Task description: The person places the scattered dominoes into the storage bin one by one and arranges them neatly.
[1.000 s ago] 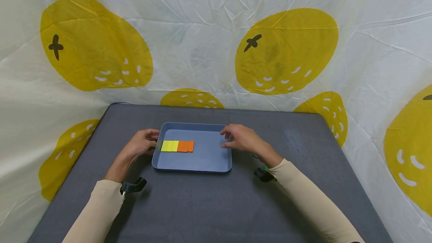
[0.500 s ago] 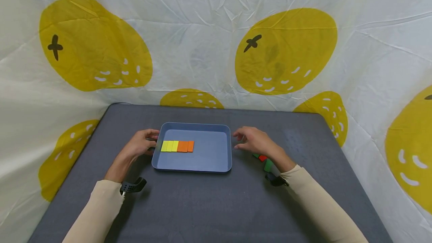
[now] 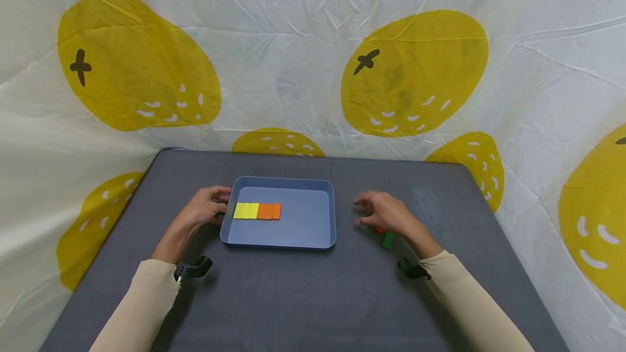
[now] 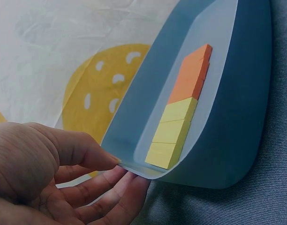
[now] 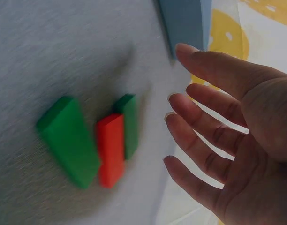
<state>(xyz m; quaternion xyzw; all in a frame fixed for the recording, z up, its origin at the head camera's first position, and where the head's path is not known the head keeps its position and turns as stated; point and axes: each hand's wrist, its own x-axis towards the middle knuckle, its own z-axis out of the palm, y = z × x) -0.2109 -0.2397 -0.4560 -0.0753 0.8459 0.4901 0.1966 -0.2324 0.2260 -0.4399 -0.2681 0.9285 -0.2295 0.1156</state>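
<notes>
My left hand [image 3: 202,208] pinches the left rim of a blue-grey tray [image 3: 308,216], thumb on the rim and fingers beneath it, as the left wrist view shows. Inside the tray, three yellow blocks [image 4: 169,133] and orange blocks [image 4: 190,75] lie flat in one row at the left. To the tray's right, my right hand [image 3: 388,213] hovers with loosely bent, spread fingers and holds nothing. Near it on the table, the right wrist view shows a larger green block [image 5: 71,143], a red block [image 5: 110,150] and a second green block [image 5: 130,124]. The hand partly hides them in the head view.
A dark grey cloth covers the table [image 3: 303,297]. Behind and at both sides hangs a white curtain [image 3: 283,69] printed with yellow fruit. Black straps circle both wrists, and the left strap [image 3: 194,268] sits just above the table.
My right hand has moved off the tray's right side, rightward to the loose blocks, uncovering the red and green ones. My left hand, the tray and its row of blocks stay still.
</notes>
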